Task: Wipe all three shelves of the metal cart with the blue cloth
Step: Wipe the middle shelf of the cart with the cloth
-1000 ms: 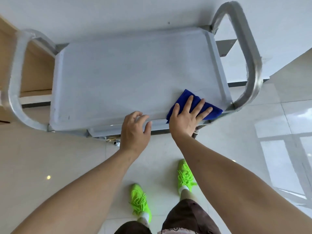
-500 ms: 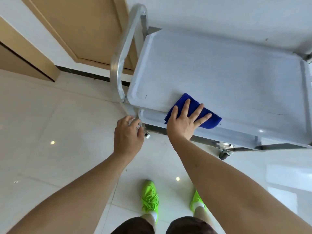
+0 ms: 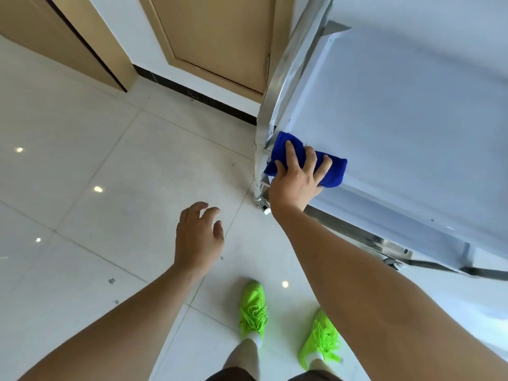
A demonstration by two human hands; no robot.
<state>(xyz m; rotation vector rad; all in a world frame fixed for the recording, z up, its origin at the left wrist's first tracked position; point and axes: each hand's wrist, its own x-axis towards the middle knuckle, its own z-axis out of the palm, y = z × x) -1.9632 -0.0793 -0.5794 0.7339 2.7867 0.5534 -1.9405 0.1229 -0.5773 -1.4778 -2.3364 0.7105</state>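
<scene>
Currently the cloth [image 3: 334, 171] lies folded on the top shelf [image 3: 412, 119] of the cart [image 3: 277, 86], at the near left corner, touching the raised rim beside the upright handle tube.

The right hand [image 3: 298, 178] presses flat on the cloth, fingers spread and nearly straight; nothing is curled round the fabric. The left hand [image 3: 199, 235] hangs over the floor [image 3: 110, 160], well apart from the cart, fingers loosely bent, holding nothing.

Progress, as a judgement:
- Top shelf: wiping is under way. The cloth sits at a corner, which suggests an edge or corner pass. How much of the surface has been covered cannot be told; the metal shows no visible wet or dry boundary.
- Lower shelves: only a strip of one edge shows below the top shelf's near rim. Neither appears to have been reached, so roughly two thirds of the task likely remains.

Outward from the cart: a caster [image 3: 393, 261] under the near edge, a wooden door [image 3: 220, 34] and dark skirting behind, and two bright green shoes [image 3: 254, 309] on the tiles.
</scene>
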